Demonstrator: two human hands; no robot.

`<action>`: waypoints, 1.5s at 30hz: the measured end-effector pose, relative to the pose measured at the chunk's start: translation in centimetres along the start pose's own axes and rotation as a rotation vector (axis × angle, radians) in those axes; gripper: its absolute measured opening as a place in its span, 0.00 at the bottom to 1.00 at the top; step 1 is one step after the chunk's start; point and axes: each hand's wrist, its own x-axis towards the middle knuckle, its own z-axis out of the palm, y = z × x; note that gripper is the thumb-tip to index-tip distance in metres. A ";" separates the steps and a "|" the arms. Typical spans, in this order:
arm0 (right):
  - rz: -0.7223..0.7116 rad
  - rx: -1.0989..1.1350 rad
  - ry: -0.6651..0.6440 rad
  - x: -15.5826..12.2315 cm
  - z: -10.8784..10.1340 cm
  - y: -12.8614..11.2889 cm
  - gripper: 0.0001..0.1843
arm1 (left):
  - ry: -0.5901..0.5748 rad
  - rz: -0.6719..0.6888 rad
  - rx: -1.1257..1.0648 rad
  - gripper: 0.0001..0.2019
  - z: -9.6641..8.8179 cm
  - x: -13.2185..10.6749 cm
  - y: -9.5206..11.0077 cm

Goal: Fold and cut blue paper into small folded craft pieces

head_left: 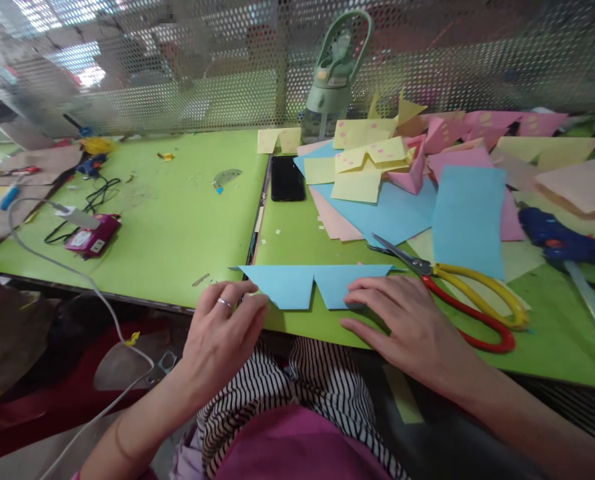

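A folded blue paper (287, 287) with a V-shaped notch in its middle lies along the table's front edge. My left hand (225, 327), with a ring on one finger, is at its left slanted edge. Its fingers are curled and the tips are closed at the paper's edge. On the right part of the paper my right hand (402, 313) rests, fingers stretched and thumb apart. Scissors (422, 267) with one yellow and one red handle lie just beyond my right hand, blades partly over the loose paper.
A black phone (287, 179) and a green bottle (327, 93) stand behind. Pink, yellow and blue papers (470, 207) are heaped at right, beside a blue glue gun (557, 240). A magenta power box (93, 235) with a white cable (97, 293) sits at left. Perforated metal (227, 73) closes the back.
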 end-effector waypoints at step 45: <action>0.297 0.315 -0.041 3.9 -2.5 -0.6 0.16 | 0.090 -0.012 -0.043 0.20 -1.3 5.5 -2.5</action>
